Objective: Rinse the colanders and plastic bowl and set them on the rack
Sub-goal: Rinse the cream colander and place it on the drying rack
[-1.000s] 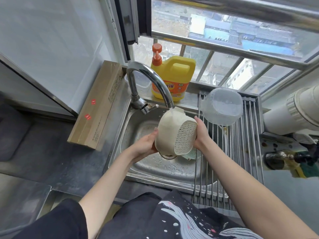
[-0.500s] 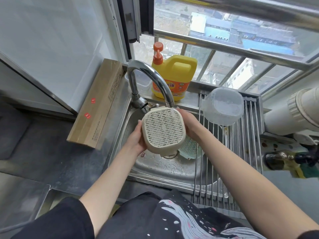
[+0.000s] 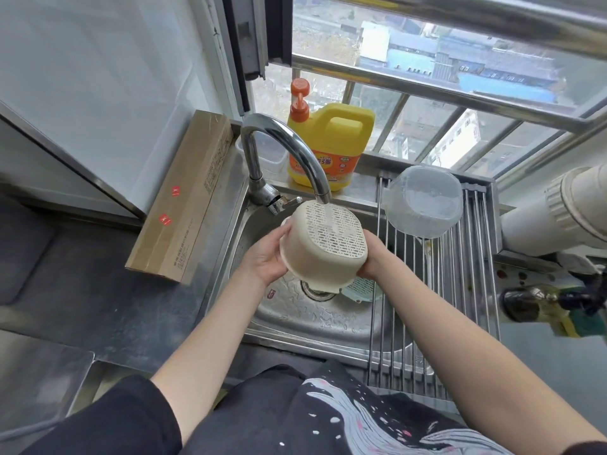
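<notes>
I hold a cream colander (image 3: 320,246) upside down over the sink, its perforated bottom facing up under the running tap (image 3: 285,149). My left hand (image 3: 266,254) grips its left wall and my right hand (image 3: 372,254) grips its right wall. Water falls onto the holed bottom. A pale green colander (image 3: 361,289) lies in the sink, partly hidden beneath the cream one. A clear plastic bowl (image 3: 423,201) rests upside down at the far end of the metal roll-up rack (image 3: 460,290).
The steel sink (image 3: 315,320) has its drain below the colander. A yellow detergent jug (image 3: 331,142) stands on the sill behind the tap. A long cardboard box (image 3: 184,198) lies left of the sink. A white pipe (image 3: 558,211) and a dark bottle (image 3: 532,303) are at the right.
I have turned the cream colander from its side to fully bottom-up and raised it under the spout. Water now strikes its holed base.
</notes>
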